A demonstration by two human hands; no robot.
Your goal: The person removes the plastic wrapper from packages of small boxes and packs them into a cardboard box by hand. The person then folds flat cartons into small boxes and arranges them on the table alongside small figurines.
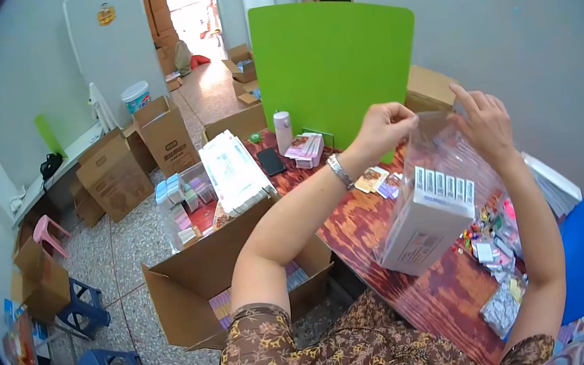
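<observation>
A white printed box (427, 226) stood inside a clear plastic bag (441, 141) on the red wood-grain table (349, 238). The left hand (386, 130) pinched the bag's mouth; the right hand (486, 125) was at the opposite edge, fingers partly spread, its grip unclear. Even tension on both edges would have best kept the film smooth. Beside the table, an open cardboard carton (176, 294) held rows of small packs (222, 308).

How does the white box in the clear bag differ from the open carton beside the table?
The white box is pale, with a row of barcodes at its top; the open carton is brown cardboard. The white box sits inside the clear bag; the carton is unbagged, with packs inside. The carton also looks larger than the white box. Both are box-shaped.
</observation>
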